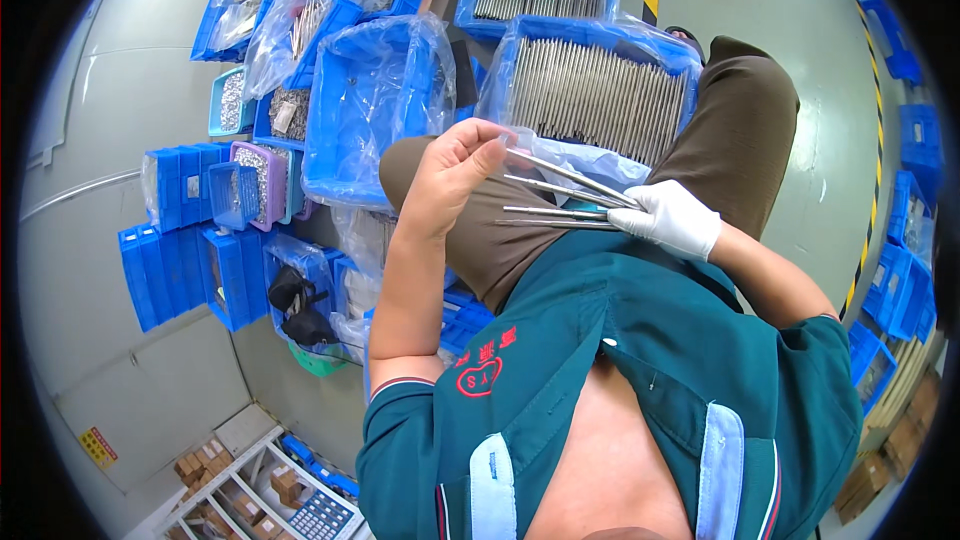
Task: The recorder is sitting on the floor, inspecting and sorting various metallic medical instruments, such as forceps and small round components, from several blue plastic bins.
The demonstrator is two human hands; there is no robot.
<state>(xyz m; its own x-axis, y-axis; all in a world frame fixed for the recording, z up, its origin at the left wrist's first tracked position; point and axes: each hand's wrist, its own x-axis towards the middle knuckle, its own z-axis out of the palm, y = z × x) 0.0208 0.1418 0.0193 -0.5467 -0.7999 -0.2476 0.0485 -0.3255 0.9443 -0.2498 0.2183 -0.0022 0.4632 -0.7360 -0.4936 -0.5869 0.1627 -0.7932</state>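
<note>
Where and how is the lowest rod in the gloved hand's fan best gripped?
Probably pinch the lowest rod near its exposed left tip, coming from the left with the left hand: the thin shaft spreads apart from its neighbour there, while the gloved right hand covers the other end.

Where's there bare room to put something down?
Most room is on the floor, between the right leg and the striped tape. The blue bin by the left leg looks roomy too, with just a clear bag showing inside. It's crowded on the left, where bins stack up, and between the legs, where rods pack another bin.
</note>
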